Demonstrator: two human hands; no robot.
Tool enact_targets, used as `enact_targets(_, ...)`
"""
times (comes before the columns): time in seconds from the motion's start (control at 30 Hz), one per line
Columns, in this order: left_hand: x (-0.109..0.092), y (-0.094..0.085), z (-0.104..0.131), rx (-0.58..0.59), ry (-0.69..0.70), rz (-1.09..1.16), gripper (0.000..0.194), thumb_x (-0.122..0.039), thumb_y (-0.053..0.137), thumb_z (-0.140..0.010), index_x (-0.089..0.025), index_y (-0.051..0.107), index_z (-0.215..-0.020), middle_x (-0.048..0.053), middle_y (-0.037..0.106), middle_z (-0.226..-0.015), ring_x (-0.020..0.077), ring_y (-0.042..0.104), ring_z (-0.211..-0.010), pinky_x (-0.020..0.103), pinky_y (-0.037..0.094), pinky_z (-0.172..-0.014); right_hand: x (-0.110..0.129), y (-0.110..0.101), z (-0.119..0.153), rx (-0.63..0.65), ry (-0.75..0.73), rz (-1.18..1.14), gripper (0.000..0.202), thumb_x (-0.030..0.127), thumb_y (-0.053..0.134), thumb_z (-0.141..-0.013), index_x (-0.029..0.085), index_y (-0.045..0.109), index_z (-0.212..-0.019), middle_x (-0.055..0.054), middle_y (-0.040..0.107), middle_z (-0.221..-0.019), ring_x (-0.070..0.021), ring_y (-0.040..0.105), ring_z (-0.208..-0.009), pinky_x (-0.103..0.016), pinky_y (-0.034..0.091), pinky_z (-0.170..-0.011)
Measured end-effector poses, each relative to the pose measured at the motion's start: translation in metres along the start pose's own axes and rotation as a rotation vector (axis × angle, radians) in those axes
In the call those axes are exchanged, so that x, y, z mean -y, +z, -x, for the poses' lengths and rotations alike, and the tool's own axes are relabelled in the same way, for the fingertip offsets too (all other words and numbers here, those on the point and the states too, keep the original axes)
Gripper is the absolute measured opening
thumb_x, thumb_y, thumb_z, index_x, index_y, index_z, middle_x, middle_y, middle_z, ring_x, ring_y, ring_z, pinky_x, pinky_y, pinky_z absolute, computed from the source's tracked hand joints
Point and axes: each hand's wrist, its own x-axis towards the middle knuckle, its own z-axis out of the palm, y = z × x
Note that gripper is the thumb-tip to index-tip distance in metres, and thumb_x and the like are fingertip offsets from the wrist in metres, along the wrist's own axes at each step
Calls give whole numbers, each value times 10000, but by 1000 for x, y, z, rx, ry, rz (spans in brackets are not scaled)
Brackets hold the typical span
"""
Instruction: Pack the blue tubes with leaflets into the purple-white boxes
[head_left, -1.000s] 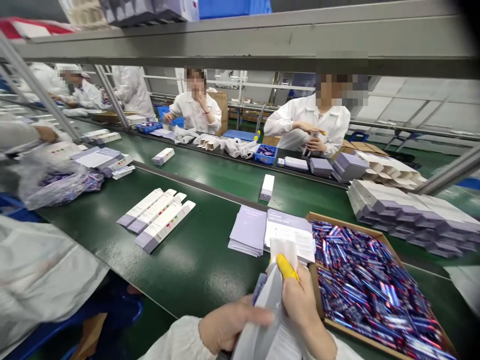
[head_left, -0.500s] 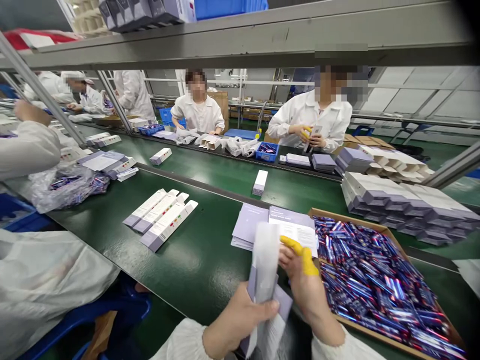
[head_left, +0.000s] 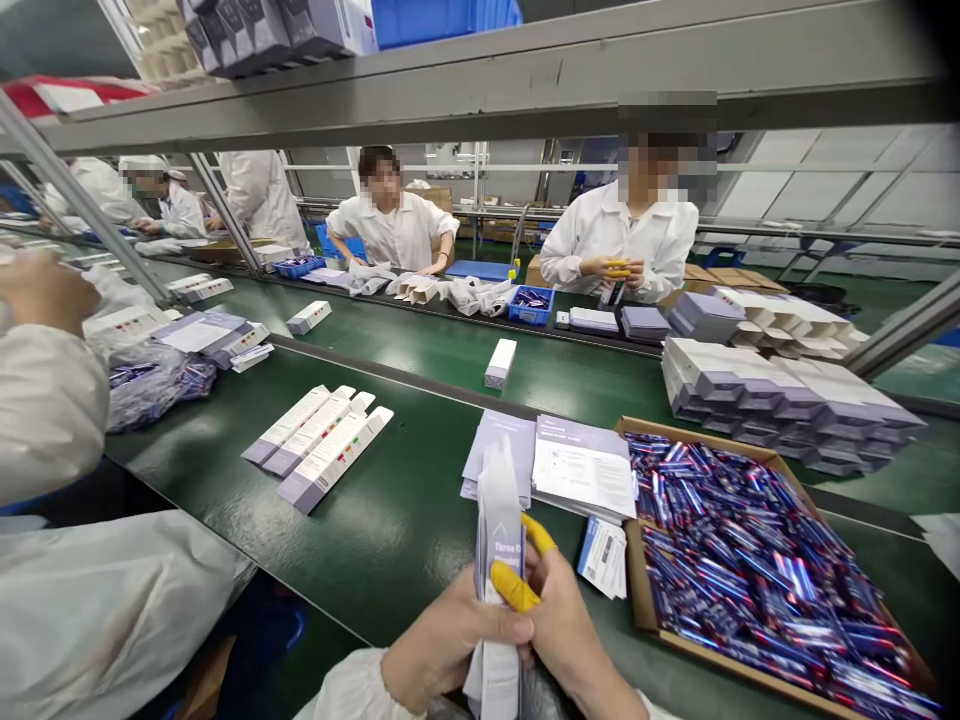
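Observation:
Both my hands grip a folded lilac-and-white leaflet bundle (head_left: 501, 510), held upright in front of me; a whitish layer wraps part of it. My left hand (head_left: 446, 635) is closed around its lower part, thumb across the front. My right hand (head_left: 551, 605), with yellow finger cots on the thumb and a finger, pinches its right side. Just beyond lie a stack of lilac leaflets (head_left: 491, 445) and a stack of white printed booklets (head_left: 583, 468). Small printed cards (head_left: 604, 560) lie right of my right hand, next to a cardboard tray (head_left: 643, 590) of batteries (head_left: 750, 560).
Several white-and-lilac cartons (head_left: 322, 440) lie at left on the green table. A single carton (head_left: 500, 362) lies on the belt. Stacked cartons (head_left: 780, 400) stand at right. A metal shelf beam (head_left: 465, 95) crosses above. Co-workers sit opposite; a co-worker's arm (head_left: 52, 380) is at left.
My right hand has come left and closed on the leaflet bundle, uncovering the small cards. The bundle has shifted slightly left. The carton on the belt has moved left.

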Motion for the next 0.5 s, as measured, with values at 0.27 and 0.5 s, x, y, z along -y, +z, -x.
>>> enact_targets(0.27,-14,13,-1,-174,185,-424,334,-136,617,-642,-169,459,-935,-7,540,-753,111,511,-690,217,408,-656,8,-8,18,14,-257,327,158,292,619,-640,197,497,-674,-35,522,-835,-158,527,-723,-286,458,-678)
enact_targets(0.5,-1,-1,2,-489,169,-1066,488,-186,470,-725,-182,325,-1191,80,610,-909,220,580,-798,299,410,-683,13,3,-5,-35,-130,126,173,223,630,-614,193,464,-575,7,493,-671,-137,505,-608,-267,452,-577)
